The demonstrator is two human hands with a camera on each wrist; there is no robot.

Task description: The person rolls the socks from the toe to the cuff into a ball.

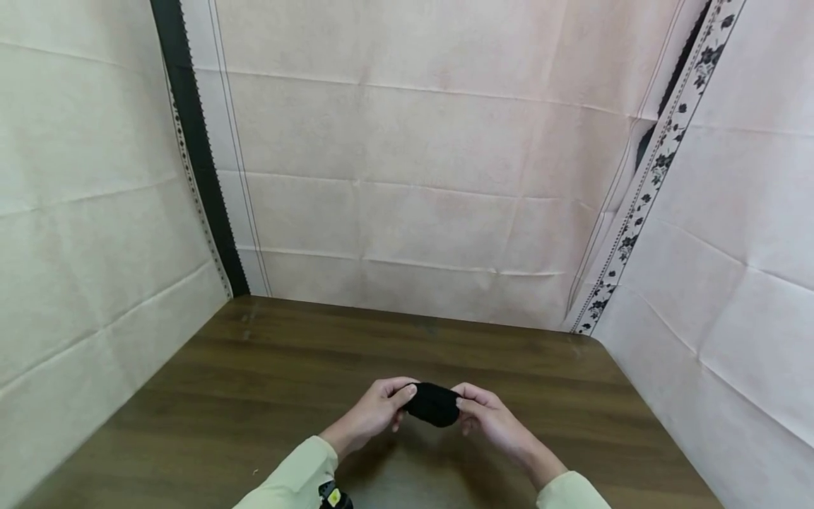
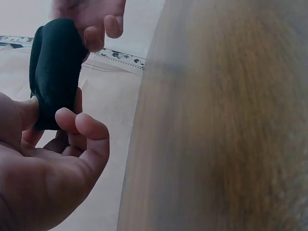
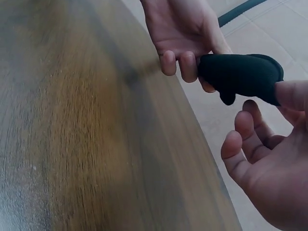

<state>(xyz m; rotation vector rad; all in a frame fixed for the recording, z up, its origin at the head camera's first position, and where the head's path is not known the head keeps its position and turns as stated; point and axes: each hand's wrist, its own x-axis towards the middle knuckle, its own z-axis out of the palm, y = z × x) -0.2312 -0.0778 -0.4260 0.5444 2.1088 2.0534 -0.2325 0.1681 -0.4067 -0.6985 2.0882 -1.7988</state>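
A small, dark cloth piece (image 1: 432,404), folded or rolled with rounded ends and a finely ribbed weave, is held up above the table between both hands. My left hand (image 1: 376,408) pinches its left end between thumb and fingers. At the opposite end, my right hand (image 1: 492,418) grips it with thumb and forefinger, the other fingers loosely bent below. In the right wrist view, a short rounded flap hangs from the underside of the dark cloth (image 3: 240,74). The left wrist view shows the cloth (image 2: 57,72) lengthwise, with a fold along one side.
A brown wood-grain table (image 1: 286,353) spreads beneath the hands. Creased pale sheets (image 1: 407,177) stand behind it and on both sides, with a floral border strip (image 1: 658,170) at the right corner. A black device (image 1: 333,496) sits by the left sleeve.
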